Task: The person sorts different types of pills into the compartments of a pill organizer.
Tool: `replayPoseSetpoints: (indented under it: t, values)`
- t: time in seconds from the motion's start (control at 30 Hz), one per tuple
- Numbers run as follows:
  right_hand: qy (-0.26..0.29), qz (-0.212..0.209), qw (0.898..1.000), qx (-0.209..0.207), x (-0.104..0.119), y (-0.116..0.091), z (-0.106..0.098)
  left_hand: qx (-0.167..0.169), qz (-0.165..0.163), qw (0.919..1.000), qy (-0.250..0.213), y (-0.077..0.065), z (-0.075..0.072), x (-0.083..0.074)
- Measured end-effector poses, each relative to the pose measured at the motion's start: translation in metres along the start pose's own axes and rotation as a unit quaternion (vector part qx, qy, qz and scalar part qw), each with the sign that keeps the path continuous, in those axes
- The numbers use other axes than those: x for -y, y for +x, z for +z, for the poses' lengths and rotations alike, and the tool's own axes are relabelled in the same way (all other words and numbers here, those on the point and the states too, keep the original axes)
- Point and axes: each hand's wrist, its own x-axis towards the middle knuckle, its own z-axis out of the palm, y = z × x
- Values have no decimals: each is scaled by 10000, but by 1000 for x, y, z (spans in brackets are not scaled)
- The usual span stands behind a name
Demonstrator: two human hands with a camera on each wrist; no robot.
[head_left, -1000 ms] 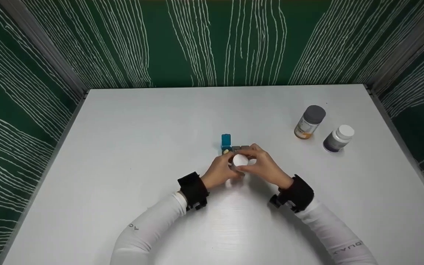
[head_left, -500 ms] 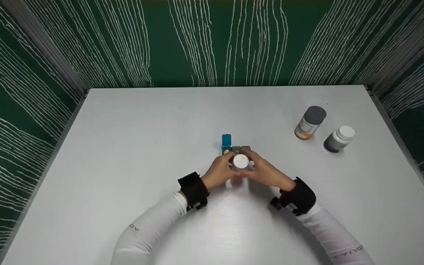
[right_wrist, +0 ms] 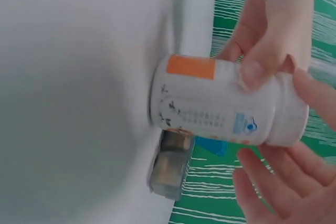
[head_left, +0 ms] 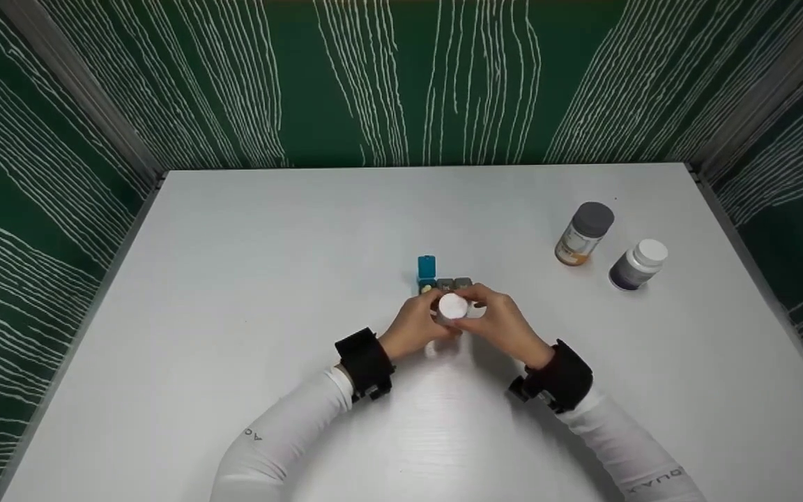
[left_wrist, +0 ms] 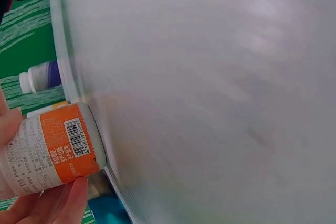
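Observation:
A white pill bottle (right_wrist: 210, 103) with an orange band on its label stands upright at the table's middle, seen sideways in the wrist views. My left hand (head_left: 414, 326) grips the bottle's body, thumb on one side and fingers on the other. Thumb and fingers of my right hand (head_left: 504, 322) pinch the white cap (head_left: 452, 306), which sits on the bottle. Just behind the bottle lies a small pill organizer (head_left: 463, 282) with grey compartments. Its teal lid (head_left: 427, 266) at the left end is raised, and something pale yellow shows inside. The hands partly hide the organizer.
To the right at the back stand a bottle with a dark grey cap (head_left: 585, 233) and a white-capped bottle (head_left: 639, 264) with a dark purple base. The white table (head_left: 290, 230) is bounded by green walls with white streaks.
My right hand's fingers have closed round the bottle's top, then shifted back to a pinch across the cap. The left hand and the bottle have stayed nearly in place.

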Motion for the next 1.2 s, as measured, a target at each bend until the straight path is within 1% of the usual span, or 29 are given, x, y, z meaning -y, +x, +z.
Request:
replayPoseSetpoints:
  t: [0.07, 0.17, 0.23, 0.3, 0.37, 0.43, 0.6, 0.7, 0.8, 0.93, 1.07, 1.13, 1.2]
  values:
    - [-553, -53, 9980, -305, 5, -2, 5, -37, 37, 10000, 4, 0, 0, 0]
    - [-1394, -75, 9880, -658, 11, -3, 12, -78, 57, 9999, 47, -1, 1, 1]
    - [-1683, -40, 9826, -783, 15, -4, 14, -99, 47, 9999, 73, -1, 1, 1]
    - [-1765, -13, 9805, -868, 16, -4, 16, -109, 24, 9999, 107, -1, 1, 1]
    - [-1728, 7, 9808, -905, 16, -4, 17, -114, 10, 9999, 115, -1, 1, 1]
    - [-1558, 27, 9840, -863, 15, -5, 18, -124, 21, 9998, 128, -1, 2, 2]
    - [-838, 150, 9942, -656, 8, -6, 18, -224, 96, 9995, 214, -1, 4, 2]
    - [-587, 225, 9955, -707, 7, -6, 18, -289, 48, 9989, 353, -1, 6, 0]
    - [-543, 234, 9950, -802, 8, -7, 20, -353, -45, 9982, 481, 0, 6, -3]
    - [-553, 296, 9950, -781, 10, -6, 20, -432, -115, 9972, 594, -1, 8, -4]
    - [-627, 364, 9958, -559, 12, -5, 18, -461, -146, 9967, 655, -3, 10, -4]
    - [-606, 350, 9968, -398, 12, -5, 14, -379, -150, 9971, 645, -4, 11, -4]
    - [-484, 371, 9979, -197, 12, -6, 8, -221, -143, 9977, 622, -4, 13, -5]
